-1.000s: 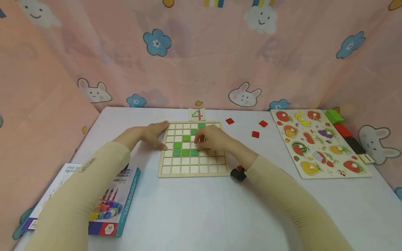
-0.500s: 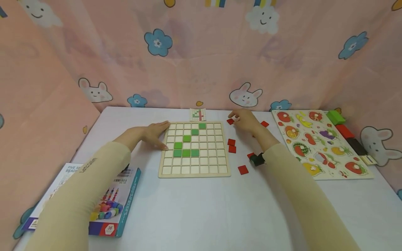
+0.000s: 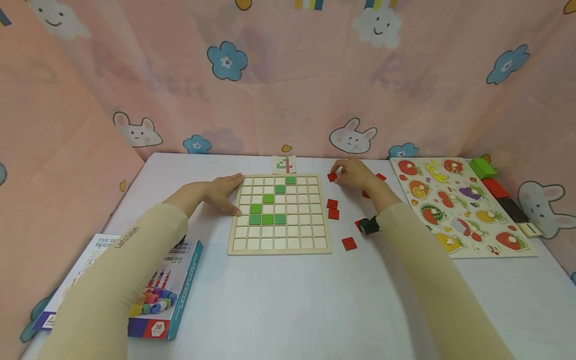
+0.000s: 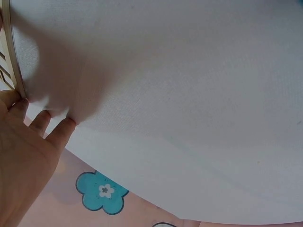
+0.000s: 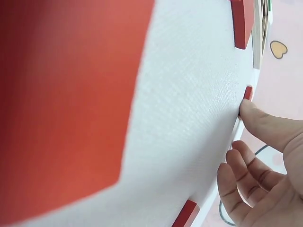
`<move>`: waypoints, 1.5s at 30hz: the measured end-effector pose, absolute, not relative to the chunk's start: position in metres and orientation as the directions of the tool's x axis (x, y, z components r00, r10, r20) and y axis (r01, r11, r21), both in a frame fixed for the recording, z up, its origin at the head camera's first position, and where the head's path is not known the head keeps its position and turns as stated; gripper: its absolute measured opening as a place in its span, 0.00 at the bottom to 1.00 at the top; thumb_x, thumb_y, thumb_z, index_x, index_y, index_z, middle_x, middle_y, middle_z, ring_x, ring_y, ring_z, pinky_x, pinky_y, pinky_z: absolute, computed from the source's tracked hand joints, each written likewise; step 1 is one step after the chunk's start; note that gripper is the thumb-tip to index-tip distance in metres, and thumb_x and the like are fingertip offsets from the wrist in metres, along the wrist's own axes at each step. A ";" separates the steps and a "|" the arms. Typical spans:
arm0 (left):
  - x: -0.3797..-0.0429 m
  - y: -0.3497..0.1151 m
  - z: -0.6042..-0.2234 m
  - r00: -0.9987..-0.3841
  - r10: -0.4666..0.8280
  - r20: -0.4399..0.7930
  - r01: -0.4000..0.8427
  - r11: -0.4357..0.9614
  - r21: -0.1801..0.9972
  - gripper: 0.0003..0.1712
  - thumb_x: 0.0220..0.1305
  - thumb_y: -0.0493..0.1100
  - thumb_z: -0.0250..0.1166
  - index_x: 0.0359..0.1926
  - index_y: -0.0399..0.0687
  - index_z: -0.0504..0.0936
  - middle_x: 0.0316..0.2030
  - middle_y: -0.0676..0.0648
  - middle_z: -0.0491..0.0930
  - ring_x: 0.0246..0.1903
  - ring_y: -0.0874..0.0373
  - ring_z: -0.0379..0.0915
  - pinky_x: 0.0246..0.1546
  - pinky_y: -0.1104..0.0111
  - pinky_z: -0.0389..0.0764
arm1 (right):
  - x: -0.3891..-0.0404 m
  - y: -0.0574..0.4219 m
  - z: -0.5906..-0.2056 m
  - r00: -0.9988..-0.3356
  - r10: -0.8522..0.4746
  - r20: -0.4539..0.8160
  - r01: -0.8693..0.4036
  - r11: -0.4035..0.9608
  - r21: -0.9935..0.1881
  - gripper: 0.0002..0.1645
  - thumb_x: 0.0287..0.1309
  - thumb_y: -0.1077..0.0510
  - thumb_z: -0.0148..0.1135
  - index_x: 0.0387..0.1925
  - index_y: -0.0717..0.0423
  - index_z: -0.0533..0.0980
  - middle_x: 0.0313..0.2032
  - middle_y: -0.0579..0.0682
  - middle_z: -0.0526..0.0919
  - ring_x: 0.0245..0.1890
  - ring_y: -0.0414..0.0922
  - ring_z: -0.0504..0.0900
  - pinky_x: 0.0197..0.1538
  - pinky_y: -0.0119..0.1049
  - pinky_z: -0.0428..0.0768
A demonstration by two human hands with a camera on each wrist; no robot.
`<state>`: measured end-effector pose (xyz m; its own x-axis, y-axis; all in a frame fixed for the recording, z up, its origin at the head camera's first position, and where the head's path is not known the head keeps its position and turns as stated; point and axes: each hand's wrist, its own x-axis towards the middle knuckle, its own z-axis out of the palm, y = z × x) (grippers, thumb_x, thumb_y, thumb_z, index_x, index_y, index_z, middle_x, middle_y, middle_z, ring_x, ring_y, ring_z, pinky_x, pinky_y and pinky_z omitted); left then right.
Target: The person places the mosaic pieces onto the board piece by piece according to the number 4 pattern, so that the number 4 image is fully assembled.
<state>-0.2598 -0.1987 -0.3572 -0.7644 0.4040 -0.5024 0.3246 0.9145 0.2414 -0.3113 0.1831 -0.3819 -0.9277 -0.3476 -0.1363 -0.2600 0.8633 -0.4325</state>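
Observation:
A wooden grid board [image 3: 280,246] lies flat in the middle of the table, with several green square tiles [image 3: 268,198] in its cells. My left hand [image 3: 219,194] rests at the board's left edge, fingers stretched toward the far corner and thumb lower down. In the left wrist view, fingertips touch the board's edge and the white cloth. To the right of the board, my right hand [image 3: 354,174] pinches a red square tile [image 3: 332,177] at table level. The right wrist view shows the thumb against this tile, with the index fingertip mostly hidden; the other fingers are loosely bent.
More red tiles [image 3: 332,204] lie right of the board, some partly under the right forearm. A small pattern card [image 3: 284,164] stands behind it. A fruit puzzle board [image 3: 463,205] and coloured blocks [image 3: 482,168] lie at far right. A boxed toy [image 3: 180,285] sits beneath the left arm.
My right hand has left the grid board and moved right and back to the red tile, which has shifted slightly with the fingers. The left hand stays at the board's edge.

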 end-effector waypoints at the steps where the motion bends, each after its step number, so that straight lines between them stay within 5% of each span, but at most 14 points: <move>1: -0.260 -0.199 -0.357 -0.764 0.404 -0.503 0.325 0.914 0.241 0.63 0.59 0.61 0.68 0.78 0.39 0.38 0.80 0.38 0.34 0.78 0.34 0.33 0.78 0.41 0.44 | -0.311 0.183 -0.382 -0.929 -0.345 -0.132 -0.259 0.863 -0.433 0.18 0.63 0.61 0.62 0.53 0.60 0.76 0.51 0.64 0.79 0.48 0.56 0.75 0.53 0.49 0.78; 10: -0.258 -0.199 -0.355 -0.762 0.403 -0.507 0.322 0.915 0.243 0.63 0.60 0.60 0.68 0.78 0.39 0.37 0.80 0.37 0.34 0.78 0.33 0.33 0.78 0.41 0.44 | -0.303 0.168 -0.371 -0.960 -0.275 -0.052 -0.202 0.811 -0.549 0.10 0.56 0.62 0.69 0.38 0.61 0.77 0.36 0.56 0.80 0.38 0.50 0.75 0.41 0.37 0.76; 20: -0.260 -0.199 -0.357 -0.762 0.399 -0.510 0.321 0.917 0.237 0.63 0.60 0.61 0.68 0.78 0.40 0.37 0.80 0.38 0.34 0.78 0.34 0.33 0.78 0.40 0.44 | -0.291 0.103 -0.367 -0.906 -0.422 -0.022 -0.309 0.698 -0.646 0.06 0.57 0.61 0.69 0.36 0.58 0.82 0.32 0.53 0.83 0.34 0.46 0.78 0.37 0.32 0.76; 33: -0.261 -0.199 -0.357 -0.764 0.402 -0.504 0.324 0.915 0.239 0.63 0.60 0.59 0.68 0.78 0.39 0.38 0.80 0.38 0.34 0.78 0.34 0.33 0.78 0.41 0.44 | -0.281 0.080 -0.368 -0.887 -0.457 -0.059 -0.349 0.749 -0.563 0.03 0.59 0.62 0.68 0.36 0.58 0.84 0.38 0.55 0.88 0.41 0.50 0.82 0.48 0.42 0.81; 45: -0.260 -0.200 -0.355 -0.757 0.413 -0.506 0.330 0.910 0.249 0.64 0.59 0.61 0.68 0.78 0.38 0.37 0.79 0.36 0.34 0.78 0.33 0.33 0.77 0.40 0.44 | -0.274 0.095 -0.359 -0.857 -0.503 -0.112 -0.434 0.822 -0.369 0.12 0.65 0.58 0.62 0.49 0.54 0.82 0.48 0.54 0.83 0.48 0.50 0.81 0.54 0.44 0.82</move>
